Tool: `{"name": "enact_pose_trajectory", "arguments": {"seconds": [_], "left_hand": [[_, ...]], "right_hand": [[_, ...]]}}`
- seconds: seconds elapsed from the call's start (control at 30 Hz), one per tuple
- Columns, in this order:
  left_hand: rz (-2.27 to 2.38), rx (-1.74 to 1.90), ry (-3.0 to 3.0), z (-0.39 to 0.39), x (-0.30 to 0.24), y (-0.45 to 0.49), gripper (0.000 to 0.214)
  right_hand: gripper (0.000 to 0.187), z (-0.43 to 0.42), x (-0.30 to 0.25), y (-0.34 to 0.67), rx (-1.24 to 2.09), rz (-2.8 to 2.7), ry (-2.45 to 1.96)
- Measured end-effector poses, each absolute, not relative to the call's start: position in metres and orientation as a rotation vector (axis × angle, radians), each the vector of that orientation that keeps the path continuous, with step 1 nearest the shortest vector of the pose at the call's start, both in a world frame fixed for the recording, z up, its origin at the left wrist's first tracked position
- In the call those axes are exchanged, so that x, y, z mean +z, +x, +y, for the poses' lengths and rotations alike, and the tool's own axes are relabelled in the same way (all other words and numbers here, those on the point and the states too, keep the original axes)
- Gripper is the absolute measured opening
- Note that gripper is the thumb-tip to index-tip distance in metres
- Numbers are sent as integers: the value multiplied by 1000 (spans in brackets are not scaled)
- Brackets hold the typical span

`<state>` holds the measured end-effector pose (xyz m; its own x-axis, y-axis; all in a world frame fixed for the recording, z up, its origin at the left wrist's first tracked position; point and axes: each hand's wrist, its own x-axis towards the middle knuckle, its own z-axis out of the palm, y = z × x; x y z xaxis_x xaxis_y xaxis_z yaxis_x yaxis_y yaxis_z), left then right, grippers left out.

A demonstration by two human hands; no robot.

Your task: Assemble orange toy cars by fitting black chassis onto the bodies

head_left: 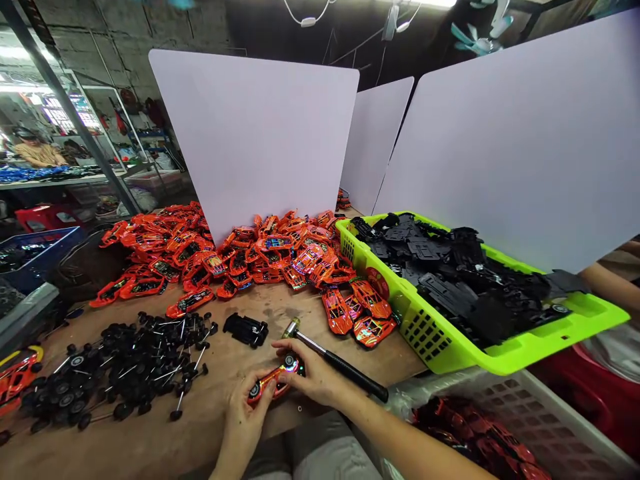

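- Orange toy car (pixel 273 375) — left hand (pixel 249 400) and right hand (pixel 313 375) hold it, fingers curled round its ends
- Hammer (pixel 345 367) — beside the right hand
- Black chassis (pixel 245 329) lies nearby

The person's forearms (pixel 395 427) are bare, and the legwear (pixel 330 450) is grey fabric.

The toy car (pixel 277 383), to the left of the green basket (pixel 465 361), is partly covered by the left hand (pixel 251 404) and the right hand (pixel 314 375). Below the basket, the white crate (pixel 560 419) is cut off by the picture's edge. Right of the basket, another person's arm (pixel 613 285) is cut off too. Far left of the basket, a distant person (pixel 41 155) is too blurred for telling details.
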<state>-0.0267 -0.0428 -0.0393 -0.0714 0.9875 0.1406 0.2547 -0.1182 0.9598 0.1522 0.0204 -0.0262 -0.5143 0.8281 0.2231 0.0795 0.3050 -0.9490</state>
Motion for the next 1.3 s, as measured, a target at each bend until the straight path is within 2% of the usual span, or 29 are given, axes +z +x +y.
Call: {"name": "enact_pose_trajectory", "arguments": {"seconds": [0.07, 0.13, 0.23, 0.3, 0.43, 0.5, 0.6, 0.73, 0.83, 0.9, 1.07, 1.2, 1.3], "left_hand": [[1450, 1217, 1503, -43, -36, -28, 29], [1516, 1195, 1543, -42, -34, -29, 29], [1564, 1228, 1559, -42, -36, -28, 30], [1526, 1289, 1497, -41, -42, -26, 31], [1455, 1430, 1160, -37, -59, -28, 39], [1423, 1438, 1080, -35, -63, -33, 43], [1365, 1395, 1193, -34, -50, -37, 45], [1426, 1400, 1520, -36, -8, -35, 57], [1522, 1296, 1644, -35, 16, -31, 43], [1586, 1298, 1628, -33, 21, -31, 34], [1713, 1381, 1617, -38, 12, -36, 35], [1661, 1436, 1547, -48, 7, -41, 35], [1593, 1407, 1502, -59, 6, -53, 35]], "right_hand": [[30, 20, -26, 151, 1252, -1848, -855], [21, 19, -28, 147, 1200, -1834, -903], [23, 19, -33, 143, 1170, -1750, -928], [28, 22, -35, 144, 1279, -1709, -907], [52, 30, -29, 154, 1542, -1617, -750], [43, 30, -18, 159, 1476, -1632, -788], [22, 26, 7, 161, 1163, -1842, -908], [25, 20, 42, 152, 742, -2248, -895], [28, 21, 54, 142, 610, -2414, -897], [28, 23, 57, 135, 559, -2490, -919], [20, 29, 62, 122, 492, -2624, -837], [18, 23, 58, 116, 561, -2545, -790], [35, 9, 36, 118, 795, -2362, -746]]}}
